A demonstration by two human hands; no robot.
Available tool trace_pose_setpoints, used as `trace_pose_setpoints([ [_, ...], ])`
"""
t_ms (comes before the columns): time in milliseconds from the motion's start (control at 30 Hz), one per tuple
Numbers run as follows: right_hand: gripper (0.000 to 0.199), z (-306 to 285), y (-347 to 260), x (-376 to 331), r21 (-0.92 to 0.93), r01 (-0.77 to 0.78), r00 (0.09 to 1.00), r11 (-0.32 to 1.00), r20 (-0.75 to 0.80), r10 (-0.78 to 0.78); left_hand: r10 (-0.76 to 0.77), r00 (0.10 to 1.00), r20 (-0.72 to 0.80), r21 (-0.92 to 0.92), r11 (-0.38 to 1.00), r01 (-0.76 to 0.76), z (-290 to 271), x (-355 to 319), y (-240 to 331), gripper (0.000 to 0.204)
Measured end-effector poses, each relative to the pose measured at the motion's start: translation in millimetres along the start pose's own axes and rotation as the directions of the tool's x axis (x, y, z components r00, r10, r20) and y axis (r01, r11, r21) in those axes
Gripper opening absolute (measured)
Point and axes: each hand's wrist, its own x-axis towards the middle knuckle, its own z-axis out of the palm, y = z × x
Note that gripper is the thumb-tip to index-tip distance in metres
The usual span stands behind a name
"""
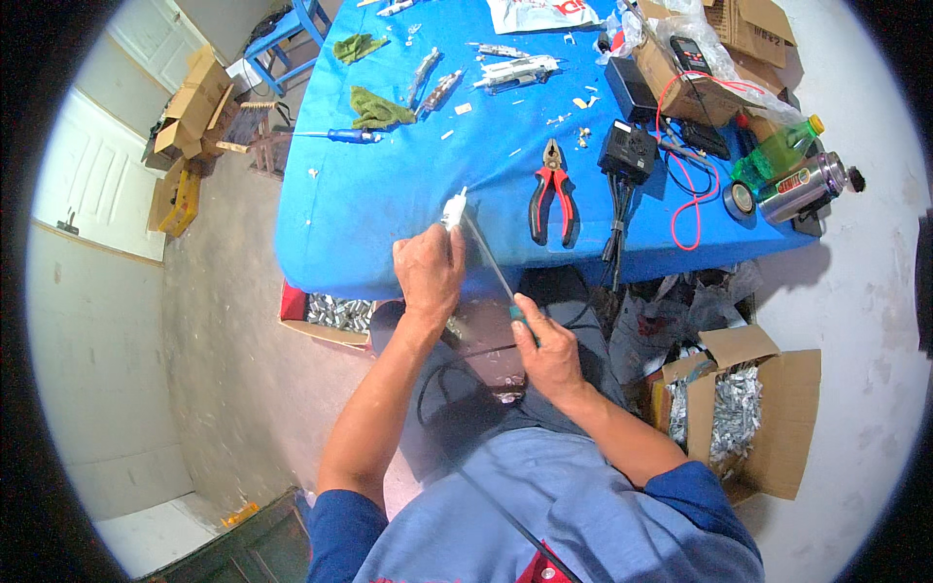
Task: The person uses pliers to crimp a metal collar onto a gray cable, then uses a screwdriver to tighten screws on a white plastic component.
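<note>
At the near edge of the blue-covered table (389,255), my left hand (428,267) is closed around a small white plastic part with a thin tip (453,210). My right hand (552,352) grips a screwdriver (492,262) by its dark teal handle. Its long metal shaft slants up and left, and the end lies beside the white part; whether it touches is too small to tell. A pair of pliers (554,194) with red and black handles lies right of the shaft. Farther left rests a blue-handled screwdriver (352,136).
Green cloths (381,109), several white and metal parts (520,72) and scraps lie farther back. On the right are a black power adapter (629,150), red cable (694,206), green bottle (777,154) and steel flask (803,188). Below stand boxes of metal pieces (736,413), (339,313).
</note>
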Motion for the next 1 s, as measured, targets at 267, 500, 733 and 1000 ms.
trace_pose_setpoints([
  [267, 0.041, -63.5, 16.2, -4.5, 0.142, -0.060, 0.977, 0.988, 0.211, 0.028, 0.045, 0.997, -0.060, -0.115, 0.992, -0.051, -7.3, -18.9, 4.6, 0.029],
  [500, 0.041, -118.4, -9.9, 32.9, -0.229, 0.282, 0.929, 0.932, 0.306, -0.206, 0.037, 0.999, -0.007, -0.196, 0.980, -0.038, -17.6, -16.0, -0.5, 0.032],
  [733, 0.040, -140.5, -19.2, 78.1, -0.147, 0.395, 0.834, 0.907, 0.472, -0.286, -0.134, 0.989, 0.054, -0.322, 0.936, 0.145, -18.6, -17.1, -8.7, 0.034],
  [1000, 0.039, -168.6, -34.4, 122.6, -0.074, 0.322, 0.753, 0.944, 0.625, -0.208, -0.143, 0.843, 0.519, -0.520, 0.730, 0.444, -41.4, 0.8, -29.5, 0.042],
])
